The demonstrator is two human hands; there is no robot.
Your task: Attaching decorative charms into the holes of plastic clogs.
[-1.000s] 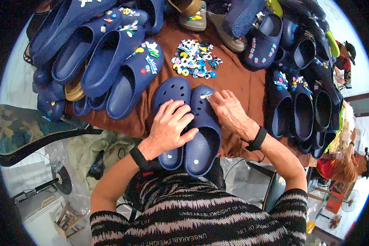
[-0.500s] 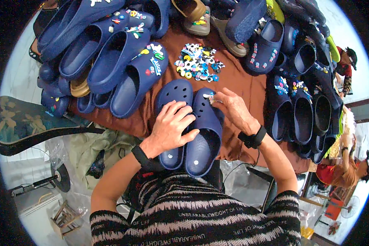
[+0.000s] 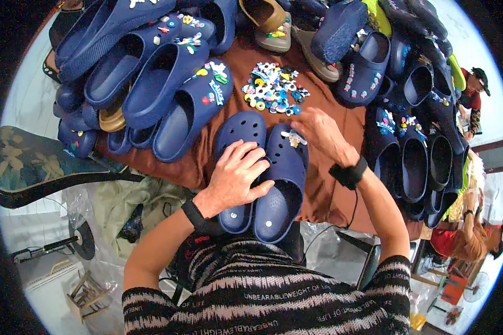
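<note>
Two navy blue clogs lie side by side on a brown tablecloth (image 3: 341, 184) in front of me. My left hand (image 3: 237, 176) rests spread over both, pressing on the left clog (image 3: 237, 131) and the opening of the right clog (image 3: 282, 190). A small pale charm (image 3: 294, 137) sits on the right clog's toe. My right hand (image 3: 318, 131) hovers beside that charm, fingers loosely curled, between the clog and a pile of colourful shoe charms (image 3: 274, 89). Whether it pinches a charm I cannot tell.
Several more navy clogs with charms crowd the left (image 3: 167, 84) and right (image 3: 413, 162) sides of the table, with tan shoes (image 3: 274, 25) at the back. A patterned chair (image 3: 39, 167) stands at left. People sit at the right edge (image 3: 472, 95).
My right hand has lifted off the right clog's toe and moved back toward the charm pile. The left hand stays pressed on the clogs.
</note>
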